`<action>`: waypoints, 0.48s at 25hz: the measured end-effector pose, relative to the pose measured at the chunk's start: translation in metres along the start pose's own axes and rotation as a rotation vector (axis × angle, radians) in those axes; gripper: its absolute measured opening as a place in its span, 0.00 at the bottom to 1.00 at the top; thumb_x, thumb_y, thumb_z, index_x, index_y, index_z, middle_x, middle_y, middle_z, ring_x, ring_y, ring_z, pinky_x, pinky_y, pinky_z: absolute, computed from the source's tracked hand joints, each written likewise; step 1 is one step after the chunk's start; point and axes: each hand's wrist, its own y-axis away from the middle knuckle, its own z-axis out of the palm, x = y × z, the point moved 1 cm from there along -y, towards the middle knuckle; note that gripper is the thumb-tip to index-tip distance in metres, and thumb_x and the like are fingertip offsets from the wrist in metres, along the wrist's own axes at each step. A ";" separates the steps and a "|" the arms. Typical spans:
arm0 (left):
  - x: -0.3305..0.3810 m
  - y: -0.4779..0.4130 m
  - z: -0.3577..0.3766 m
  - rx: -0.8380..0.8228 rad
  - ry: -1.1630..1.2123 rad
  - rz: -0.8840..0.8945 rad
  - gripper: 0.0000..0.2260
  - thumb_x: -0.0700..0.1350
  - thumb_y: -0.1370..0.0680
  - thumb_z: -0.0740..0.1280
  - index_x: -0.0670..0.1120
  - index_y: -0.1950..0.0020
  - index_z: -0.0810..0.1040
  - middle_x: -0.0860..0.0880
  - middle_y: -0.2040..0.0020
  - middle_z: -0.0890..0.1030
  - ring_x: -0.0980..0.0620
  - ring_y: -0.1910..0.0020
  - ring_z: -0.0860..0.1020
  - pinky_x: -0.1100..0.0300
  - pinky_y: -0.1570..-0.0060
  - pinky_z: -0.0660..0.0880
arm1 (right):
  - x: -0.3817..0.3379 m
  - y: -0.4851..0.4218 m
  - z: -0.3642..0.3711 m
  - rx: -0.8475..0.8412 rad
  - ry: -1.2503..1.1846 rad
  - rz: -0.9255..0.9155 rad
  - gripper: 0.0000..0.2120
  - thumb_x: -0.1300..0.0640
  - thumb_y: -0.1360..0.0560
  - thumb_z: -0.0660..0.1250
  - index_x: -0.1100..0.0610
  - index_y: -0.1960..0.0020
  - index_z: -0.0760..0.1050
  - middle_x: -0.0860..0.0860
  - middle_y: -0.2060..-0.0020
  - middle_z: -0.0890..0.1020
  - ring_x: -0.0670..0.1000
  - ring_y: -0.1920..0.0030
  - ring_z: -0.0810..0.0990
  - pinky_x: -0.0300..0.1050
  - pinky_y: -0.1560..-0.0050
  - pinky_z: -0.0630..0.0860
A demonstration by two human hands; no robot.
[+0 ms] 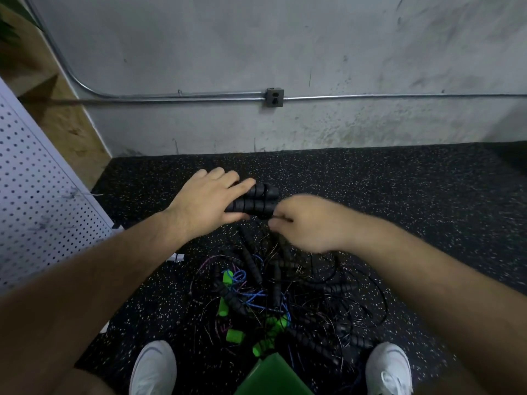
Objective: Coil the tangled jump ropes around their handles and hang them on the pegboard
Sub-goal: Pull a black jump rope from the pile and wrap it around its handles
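Looking down on speckled black floor (399,195) under a grey wall (199,52), pegboard (34,181) at left. Clamping two black handles (258,201) between left hand (205,201) thumb and straight fingers, above the tangle (285,295); pinching rope (278,215) in right hand (308,223) fingers. Counting five green handles (235,335), two shoes (154,366).

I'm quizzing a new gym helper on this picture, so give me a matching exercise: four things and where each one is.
1. pair of black ribbed foam handles
2. white perforated pegboard
3. grey metal outlet box
4. bright green foam handle

A. on the wall conduit
B. in the floor tangle
C. gripped by the left hand
D. at the left edge

Pairs: 1-C, 2-D, 3-A, 4-B
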 end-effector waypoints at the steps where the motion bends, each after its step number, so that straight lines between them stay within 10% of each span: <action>1: 0.002 0.002 0.001 -0.019 0.024 0.041 0.33 0.68 0.25 0.60 0.51 0.25 0.68 0.50 0.42 0.78 0.47 0.46 0.75 0.51 0.51 0.72 | 0.003 0.000 -0.010 0.096 0.102 -0.033 0.13 0.47 0.17 0.60 0.50 0.56 0.77 0.46 0.63 0.79 0.48 0.64 0.77 0.42 0.66 0.71; 5: 0.020 0.006 -0.010 -0.039 0.220 0.222 0.32 0.72 0.24 0.56 0.56 0.26 0.67 0.56 0.44 0.76 0.53 0.47 0.74 0.54 0.47 0.74 | 0.045 -0.011 -0.018 0.305 0.033 -0.106 0.08 0.44 0.20 0.65 0.44 0.48 0.82 0.41 0.56 0.84 0.44 0.55 0.80 0.45 0.53 0.76; 9: 0.033 0.004 -0.030 0.038 0.427 0.139 0.32 0.72 0.25 0.58 0.56 0.25 0.67 0.57 0.44 0.75 0.54 0.47 0.73 0.51 0.43 0.74 | 0.075 -0.025 0.013 0.279 -0.702 -0.078 0.07 0.56 0.19 0.65 0.55 0.49 0.82 0.49 0.54 0.85 0.50 0.52 0.82 0.48 0.45 0.78; 12: 0.030 0.002 -0.037 0.108 0.443 0.053 0.32 0.71 0.25 0.60 0.55 0.25 0.67 0.56 0.44 0.76 0.52 0.47 0.74 0.49 0.43 0.75 | 0.053 -0.021 0.047 0.127 -1.039 0.059 0.11 0.63 0.16 0.57 0.59 0.55 0.74 0.55 0.64 0.77 0.54 0.62 0.73 0.47 0.56 0.73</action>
